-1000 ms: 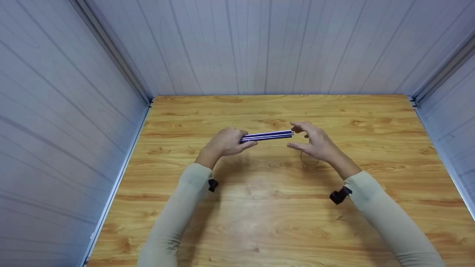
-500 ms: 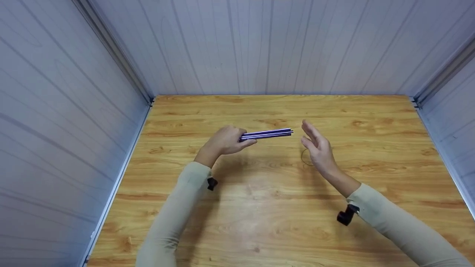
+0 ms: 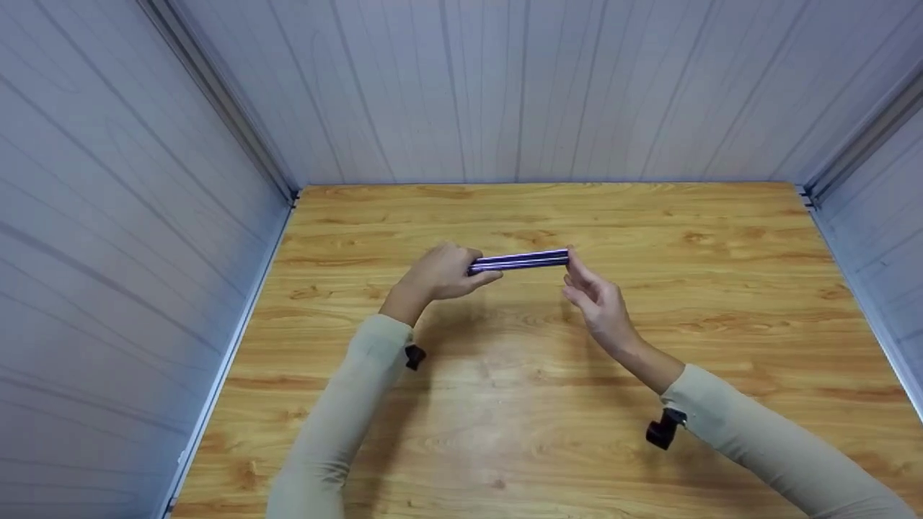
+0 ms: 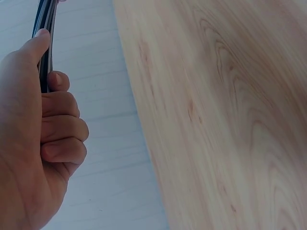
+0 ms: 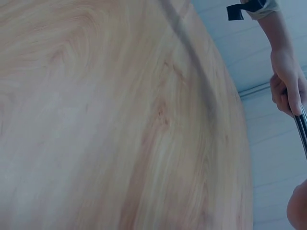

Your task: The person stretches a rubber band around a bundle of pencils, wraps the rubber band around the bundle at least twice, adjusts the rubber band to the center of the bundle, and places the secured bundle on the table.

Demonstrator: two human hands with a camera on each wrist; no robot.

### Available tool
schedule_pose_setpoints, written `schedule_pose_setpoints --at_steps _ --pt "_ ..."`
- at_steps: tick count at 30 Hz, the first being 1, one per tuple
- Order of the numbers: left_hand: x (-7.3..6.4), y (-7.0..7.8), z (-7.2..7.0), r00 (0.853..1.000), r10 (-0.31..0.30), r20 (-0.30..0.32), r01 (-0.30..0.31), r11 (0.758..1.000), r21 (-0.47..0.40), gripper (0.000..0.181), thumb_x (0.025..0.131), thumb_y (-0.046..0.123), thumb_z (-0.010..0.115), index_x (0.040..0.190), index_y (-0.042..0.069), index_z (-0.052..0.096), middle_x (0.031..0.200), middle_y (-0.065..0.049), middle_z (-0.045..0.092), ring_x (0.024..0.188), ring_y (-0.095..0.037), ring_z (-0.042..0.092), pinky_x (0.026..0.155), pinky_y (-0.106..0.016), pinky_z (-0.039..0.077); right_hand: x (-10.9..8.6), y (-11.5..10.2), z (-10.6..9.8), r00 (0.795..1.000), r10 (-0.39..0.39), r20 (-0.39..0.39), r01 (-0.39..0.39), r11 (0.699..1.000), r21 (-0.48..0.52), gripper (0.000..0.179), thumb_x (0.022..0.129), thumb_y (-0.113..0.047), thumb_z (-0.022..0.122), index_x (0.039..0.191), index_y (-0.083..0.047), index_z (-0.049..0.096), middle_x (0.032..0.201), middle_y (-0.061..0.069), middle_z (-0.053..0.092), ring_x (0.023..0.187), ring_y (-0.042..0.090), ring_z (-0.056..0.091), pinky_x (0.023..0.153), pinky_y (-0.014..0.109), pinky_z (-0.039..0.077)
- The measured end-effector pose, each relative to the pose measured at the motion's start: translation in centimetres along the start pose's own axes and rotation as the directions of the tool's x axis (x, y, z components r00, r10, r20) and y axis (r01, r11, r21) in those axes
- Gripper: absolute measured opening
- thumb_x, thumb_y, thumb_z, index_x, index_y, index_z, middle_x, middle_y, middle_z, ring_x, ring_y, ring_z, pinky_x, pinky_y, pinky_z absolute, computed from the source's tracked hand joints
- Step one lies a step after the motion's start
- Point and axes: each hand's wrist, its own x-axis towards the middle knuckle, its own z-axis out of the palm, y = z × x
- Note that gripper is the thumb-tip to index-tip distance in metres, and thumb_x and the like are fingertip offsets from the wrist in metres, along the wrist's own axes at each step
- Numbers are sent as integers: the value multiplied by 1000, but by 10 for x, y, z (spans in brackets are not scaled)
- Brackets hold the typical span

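Note:
My left hand grips one end of a bundle of thin, dark purple sticks, held above the wooden table. In the left wrist view its thumb lies along the sticks and the other fingers curl round them. The sticks lie side by side, pointing right, their free ends nearly level. At those ends are the outstretched fingertips of my right hand, its thumb apart from the bundle. The right wrist view catches the left hand with the sticks, and part of the right hand at the edge.
The wooden table spreads beneath both hands. Pale panels stand behind it and at the left side. A small black device hangs at the right cuff, another black device at the left.
My right hand drew back from the sticks with fingers straightening, then came in against their ends, which look more even now. A thin ring on the table no longer shows. The left hand barely moved.

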Motion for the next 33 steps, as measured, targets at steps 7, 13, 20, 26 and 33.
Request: schedule_pose_setpoints --at_steps 7,13,20,26,33 --pt "-4 0 2 1000 22 -4 -22 1000 22 53 115 57 57 90 10 63 68 5 40 61 -10 36 64 -30 34 -1 2 0 999 -4 50 3 1000 26 66 110 13 48 169 19 19 181 36 17 170 52 19 128 22 40" --pt "-6 -1 3 999 35 -17 -34 998 48 53 116 56 55 90 11 61 69 4 39 62 -12 36 66 -32 35 0 -1 -3 997 -61 55 59 998 36 67 109 14 50 168 20 19 181 36 16 170 52 18 128 19 41" --pt "-5 1 3 999 41 -10 -41 998 40 53 116 56 55 90 11 61 69 5 39 61 -10 35 65 -31 34 -2 -1 -1 994 -89 58 89 996 -6 66 110 11 54 168 17 24 181 34 18 169 50 19 126 16 41" --pt "-6 0 2 1000 32 1 -32 999 33 51 116 55 57 88 12 60 66 6 38 59 -9 32 62 -29 32 -2 1 -2 991 -104 88 108 993 -43 66 110 10 56 168 17 24 180 36 20 168 51 23 127 17 41" --pt "-8 -6 3 999 32 -22 -31 999 27 51 116 55 58 88 12 59 68 6 39 59 -9 34 61 -28 33 -7 4 -18 997 -57 54 62 995 -80 63 109 13 55 167 19 29 177 37 27 165 51 28 123 11 41"
